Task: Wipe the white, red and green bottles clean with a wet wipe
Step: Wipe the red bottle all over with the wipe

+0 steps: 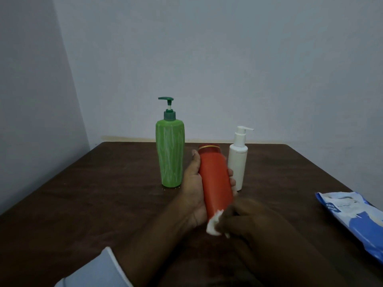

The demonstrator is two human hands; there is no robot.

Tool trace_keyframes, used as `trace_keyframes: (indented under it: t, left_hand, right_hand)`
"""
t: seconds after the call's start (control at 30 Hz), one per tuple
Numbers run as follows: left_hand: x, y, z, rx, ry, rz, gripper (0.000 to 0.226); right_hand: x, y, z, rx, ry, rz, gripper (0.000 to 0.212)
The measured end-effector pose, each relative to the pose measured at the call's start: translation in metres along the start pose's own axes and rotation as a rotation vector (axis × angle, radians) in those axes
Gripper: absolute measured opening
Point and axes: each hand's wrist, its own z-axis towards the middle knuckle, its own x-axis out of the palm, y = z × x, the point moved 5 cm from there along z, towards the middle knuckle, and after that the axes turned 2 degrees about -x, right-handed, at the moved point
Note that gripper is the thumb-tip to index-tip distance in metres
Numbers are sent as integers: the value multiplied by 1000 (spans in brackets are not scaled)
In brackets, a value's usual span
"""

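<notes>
Red bottle is up off the tabletop, left hand wrapped around it, right hand pinching the wet wipe at its base. Green bottle left of it and white bottle right of it stand waiting; whether they're done, can't say.

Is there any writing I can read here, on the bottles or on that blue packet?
Blue packet: white print near its left end, too blurred to read.
Green bottle: pale streaks only, no words.
Red bottle: no label showing.
White bottle: plain, no text.
</notes>
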Motion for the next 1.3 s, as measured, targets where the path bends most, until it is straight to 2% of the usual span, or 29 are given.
trace_keyframes:
  t: [0.03, 0.1, 0.13, 0.23, 0.27, 0.47, 0.6, 0.7, 0.77, 0.83, 0.97, 1.1, 1.2, 1.3]
  left_hand:
    - [0, -1, 0, -4, -9, -16, 94]
    - [1, -5, -2, -14, -8, -83, 85]
    - [2, -7, -4, -19, 3, -105, 78]
    - [2, -8, -9, -50, -13, -115, 66]
    - [3, -7, -10, -64, -38, -118, 65]
    - [-1, -1, -9, -113, -255, -333, 48]
    - [-7, 8, -11, -188, -293, -306, 51]
    - [-4, 11, -13, -225, -265, -254, 48]
    - [0, 11, -17, -231, -274, -206, 43]
    - [2, 12, -19, -231, -274, -180, 39]
    - [-2, 15, -14, -242, -277, -189, 47]
    - [-6, 15, -12, -218, -300, -150, 42]
    - [-11, 14, -9, -196, -323, -143, 39]
    - [-12, 14, -6, -195, -316, -157, 41]
  right_hand:
    - [-2, -1, -4, -34, 11, 17, 17]
    - [-9, -10, -12, -65, -18, 48, 57]
    - [-19, -14, -15, -11, -74, 80, 67]
    - [-52, -27, -29, 158, -333, 348, 32]
    - [-58, -30, -33, 220, -411, 386, 29]
    - [-40, -30, -28, 423, -583, 226, 27]
    - [-27, -9, -18, 371, -642, 116, 28]
    - [-18, 12, -6, 262, -644, 48, 23]
    - [-7, 19, 1, 236, -578, -2, 31]
    - [-1, 15, 1, 272, -535, -52, 32]
    - [-4, 2, -11, 415, -607, -99, 30]
    - [4, 21, -2, 375, -662, -116, 40]
    - [5, 19, 1, 341, -550, -45, 34]
    - [-9, 1, -6, 422, -408, -43, 34]
